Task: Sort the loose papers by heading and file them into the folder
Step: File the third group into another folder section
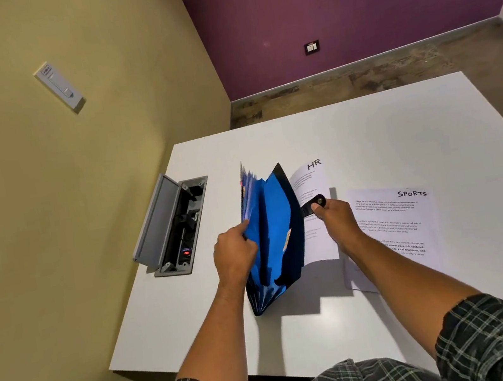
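Observation:
A blue accordion folder [278, 229] stands open on the white table [367, 137], its pockets fanned toward the left. My left hand [234, 256] grips the front dividers at the folder's left side. My right hand [335, 214] pinches the black snap strap [314, 203] of the folder's dark flap. A sheet headed HR [308, 180] lies partly under the flap on the right. Another sheet headed SPORTS [395, 219] lies flat further right, with my right forearm crossing its lower left part.
An open grey cable box [171, 227] with its lid raised is set into the table's left side. A yellow wall runs close along the left. The table's near edge is just in front of my body.

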A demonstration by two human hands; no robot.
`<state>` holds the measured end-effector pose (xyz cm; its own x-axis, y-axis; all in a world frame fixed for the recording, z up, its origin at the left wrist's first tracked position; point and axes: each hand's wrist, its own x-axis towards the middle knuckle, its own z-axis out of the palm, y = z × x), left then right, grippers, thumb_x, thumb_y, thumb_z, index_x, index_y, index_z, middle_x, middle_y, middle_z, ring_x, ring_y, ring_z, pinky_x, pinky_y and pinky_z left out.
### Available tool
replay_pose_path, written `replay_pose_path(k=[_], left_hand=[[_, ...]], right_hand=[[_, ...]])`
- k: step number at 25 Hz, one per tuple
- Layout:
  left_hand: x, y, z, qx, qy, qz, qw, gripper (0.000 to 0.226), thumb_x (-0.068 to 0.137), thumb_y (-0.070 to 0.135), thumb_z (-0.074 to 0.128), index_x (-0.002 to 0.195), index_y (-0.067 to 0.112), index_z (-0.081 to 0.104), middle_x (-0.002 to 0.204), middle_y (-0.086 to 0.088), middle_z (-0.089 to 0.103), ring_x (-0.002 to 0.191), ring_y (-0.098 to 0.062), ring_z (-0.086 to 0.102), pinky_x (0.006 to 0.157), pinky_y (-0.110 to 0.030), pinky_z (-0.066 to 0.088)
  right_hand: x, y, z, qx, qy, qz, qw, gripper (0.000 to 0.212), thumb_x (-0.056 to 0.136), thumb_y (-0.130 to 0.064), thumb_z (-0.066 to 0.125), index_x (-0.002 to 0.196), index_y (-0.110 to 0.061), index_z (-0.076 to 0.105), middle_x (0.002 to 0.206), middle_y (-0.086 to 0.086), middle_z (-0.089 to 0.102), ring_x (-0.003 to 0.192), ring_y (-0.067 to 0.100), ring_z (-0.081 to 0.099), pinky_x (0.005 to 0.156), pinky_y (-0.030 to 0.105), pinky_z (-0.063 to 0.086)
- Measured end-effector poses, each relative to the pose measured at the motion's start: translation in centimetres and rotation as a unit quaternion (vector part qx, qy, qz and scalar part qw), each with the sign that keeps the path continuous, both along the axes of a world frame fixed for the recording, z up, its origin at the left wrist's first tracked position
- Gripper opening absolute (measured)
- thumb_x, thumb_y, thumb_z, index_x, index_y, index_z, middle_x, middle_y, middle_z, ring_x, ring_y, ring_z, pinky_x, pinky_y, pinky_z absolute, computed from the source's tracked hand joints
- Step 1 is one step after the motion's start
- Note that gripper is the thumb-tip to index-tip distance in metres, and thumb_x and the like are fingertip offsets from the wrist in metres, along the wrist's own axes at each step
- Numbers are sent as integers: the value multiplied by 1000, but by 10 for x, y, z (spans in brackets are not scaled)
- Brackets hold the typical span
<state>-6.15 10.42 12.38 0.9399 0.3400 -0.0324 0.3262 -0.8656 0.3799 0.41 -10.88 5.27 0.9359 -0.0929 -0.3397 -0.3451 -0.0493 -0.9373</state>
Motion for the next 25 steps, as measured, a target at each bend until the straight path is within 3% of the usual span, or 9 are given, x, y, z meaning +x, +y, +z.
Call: replay_pose_path(k=[4,8,10,13,16,18,20,23,25], left_hand=[[-2,0,-3,-36,-13,0,999,53,86,6,53,134,26,63,90,-5,75,61,-15,62,59,-27,55],[-1,-20,-11,5,-15,-57,998,49,90,12,55,137,24,61,103,-9,76,82,-25,70,75,-33,60],[0,-28,-15,26,-15,-82,996,49,91,15,57,138,24,60,108,-9,75,89,-27,71,80,-36,58],[2,-37,-20,42,-6,-99,994,47,92,19,58,139,22,59,110,-10,74,91,-28,72,79,-36,58],[4,-42,-23,46,-3,-101,994,44,95,21,57,139,21,58,115,-10,73,92,-28,72,82,-38,59],[5,-44,-24,47,0,-105,993,44,96,21,56,140,22,57,117,-9,73,93,-27,72,83,-38,59],[6,-44,-24,46,1,-108,993,44,97,22,56,140,22,57,115,-8,73,93,-27,72,82,-37,60],[8,-43,-23,33,1,-101,994,42,96,20,57,138,21,59,112,-8,74,90,-26,72,78,-34,59],[7,-42,-22,17,4,-94,995,36,93,15,58,128,18,67,103,-10,75,83,-27,71,67,-29,56]], right_hand=[[0,-14,-9,-35,11,-9,999,17,99,-23,60,88,-11,68,79,6,67,73,23,60,60,28,42],[-4,-21,-2,-18,-17,32,999,24,89,-24,76,109,-11,75,97,5,74,85,18,69,66,23,51],[-3,-31,9,-3,-38,64,997,32,77,-29,87,104,-15,79,100,-2,76,86,13,74,68,18,54],[6,-53,29,24,-65,60,996,26,73,-32,90,93,-17,82,102,2,78,89,16,76,78,26,60],[21,-72,58,-33,-121,50,991,19,79,-17,85,98,-18,81,107,5,77,101,18,73,94,35,57],[29,-76,87,-35,-159,50,985,32,83,-12,81,113,-23,77,120,-1,72,108,21,69,95,42,58],[32,-76,118,-9,-191,58,980,52,84,-14,80,129,-35,66,134,-9,62,112,19,66,85,40,62],[31,-76,151,68,-234,57,968,70,80,-23,84,137,-50,52,144,-11,55,116,19,66,80,38,62],[31,-79,158,112,-237,45,964,74,80,-25,85,140,-47,46,143,-7,58,115,23,69,79,42,62]])
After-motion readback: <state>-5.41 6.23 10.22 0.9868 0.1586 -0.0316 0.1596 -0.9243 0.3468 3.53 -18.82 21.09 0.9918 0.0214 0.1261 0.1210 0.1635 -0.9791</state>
